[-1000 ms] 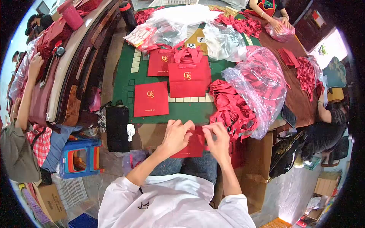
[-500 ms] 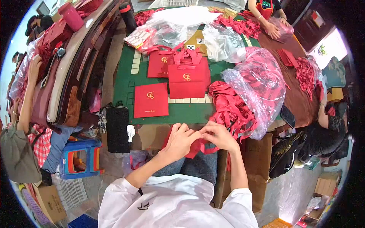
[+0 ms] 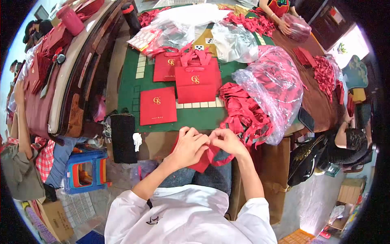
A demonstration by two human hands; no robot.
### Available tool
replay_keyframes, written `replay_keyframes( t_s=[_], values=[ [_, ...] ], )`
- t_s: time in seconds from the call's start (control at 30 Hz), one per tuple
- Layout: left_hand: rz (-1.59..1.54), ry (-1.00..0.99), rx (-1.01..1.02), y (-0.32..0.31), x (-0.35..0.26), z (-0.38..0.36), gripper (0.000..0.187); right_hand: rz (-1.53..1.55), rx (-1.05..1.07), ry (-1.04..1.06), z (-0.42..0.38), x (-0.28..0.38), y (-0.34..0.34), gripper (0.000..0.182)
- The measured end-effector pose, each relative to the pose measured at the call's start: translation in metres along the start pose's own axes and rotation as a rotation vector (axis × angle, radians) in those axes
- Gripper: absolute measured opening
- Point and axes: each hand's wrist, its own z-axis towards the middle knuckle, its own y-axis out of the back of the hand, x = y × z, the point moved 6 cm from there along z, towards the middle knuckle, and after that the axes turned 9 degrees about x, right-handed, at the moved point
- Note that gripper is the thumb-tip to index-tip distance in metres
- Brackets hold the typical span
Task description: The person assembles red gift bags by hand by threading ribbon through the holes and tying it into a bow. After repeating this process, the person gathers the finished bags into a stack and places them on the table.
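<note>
At the table's near edge, above my lap, my left hand (image 3: 189, 147) is closed on a red paper bag (image 3: 200, 166), mostly hidden under the fingers. My right hand (image 3: 228, 142) pinches a red ribbon (image 3: 221, 162) at the bag's top edge, its fingertips close against the left hand's. A loop of that ribbon hangs below the right hand. Beyond my hands lies a flat red bag (image 3: 158, 106) with gold lettering. Farther back are a red bag with ribbon handles (image 3: 196, 85) and another red bag (image 3: 164, 69).
Loose red ribbons (image 3: 246, 116) spill from a clear plastic bag (image 3: 280, 89) at the right. A black pouch (image 3: 123, 138) hangs by the near left edge. Another person's hands (image 3: 283, 26) touch a plastic-wrapped bundle (image 3: 296, 27). Blue stool (image 3: 86, 168) stands lower left.
The view has shifted slightly. My right hand has moved a little left and up, closer to my left hand, and more of the ribbon loop shows below it.
</note>
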Motion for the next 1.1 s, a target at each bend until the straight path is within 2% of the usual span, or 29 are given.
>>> replay_keyframes(
  t_s=[0.17, 0.2, 0.23, 0.3, 0.43, 0.47, 0.5, 0.57, 0.6, 0.63, 0.7, 0.73, 0.83, 0.97, 1.07, 1.1],
  values=[
    [-0.050, 0.012, 0.014, 0.005, 0.002, 0.002, 0.018, -0.018, -0.086, -0.076, 0.001, -0.008, -0.002, 0.010],
    [-0.096, 0.023, 0.032, 0.003, 0.004, 0.001, 0.019, 0.028, -0.174, -0.005, 0.004, -0.009, 0.000, 0.010],
    [-0.097, 0.023, 0.034, 0.001, 0.003, 0.001, 0.019, 0.029, -0.175, -0.006, 0.003, -0.011, 0.001, 0.010],
    [-0.116, 0.026, 0.023, -0.001, -0.001, -0.001, 0.019, -0.030, -0.345, -0.003, -0.002, -0.006, 0.014, 0.012],
    [-0.153, 0.117, -0.044, 0.005, 0.004, -0.003, 0.018, -0.178, -0.406, 0.077, -0.006, 0.005, 0.017, 0.015],
    [-0.144, 0.141, -0.051, 0.007, 0.006, -0.002, 0.016, -0.073, -0.449, 0.064, -0.011, 0.003, 0.018, 0.016],
    [-0.141, 0.143, -0.053, 0.008, 0.006, -0.002, 0.016, -0.072, -0.445, 0.066, -0.017, 0.011, 0.016, 0.016],
    [-0.102, 0.211, -0.116, 0.015, 0.010, -0.001, 0.015, 0.039, -0.454, -0.073, -0.033, 0.012, 0.017, 0.016],
    [-0.083, 0.226, -0.126, 0.018, 0.012, 0.001, 0.015, -0.024, -0.351, -0.123, -0.039, 0.006, 0.017, 0.020],
    [-0.081, 0.230, -0.128, 0.020, 0.014, 0.002, 0.015, -0.024, -0.346, -0.122, -0.045, 0.004, 0.011, 0.020],
    [-0.049, 0.238, -0.155, 0.023, 0.015, 0.005, 0.015, -0.446, -0.233, 0.019, -0.053, 0.015, -0.008, 0.030],
    [-0.054, 0.241, -0.140, 0.023, 0.016, 0.007, 0.016, -0.510, -0.221, 0.004, -0.055, 0.014, -0.015, 0.038],
    [-0.061, 0.245, -0.152, 0.020, 0.018, 0.011, 0.015, -0.636, -0.257, -0.094, -0.060, 0.007, -0.021, 0.028],
    [-0.011, 0.275, -0.202, 0.014, 0.032, 0.016, 0.014, -0.679, -0.215, -0.177, -0.074, 0.022, -0.018, 0.028],
    [0.008, 0.296, -0.224, 0.000, 0.041, 0.020, 0.014, -0.344, -0.184, -0.044, -0.077, 0.036, -0.022, 0.024],
    [0.009, 0.296, -0.228, -0.002, 0.039, 0.021, 0.014, -0.348, -0.183, -0.042, -0.073, 0.040, -0.025, 0.024]
  ],
)
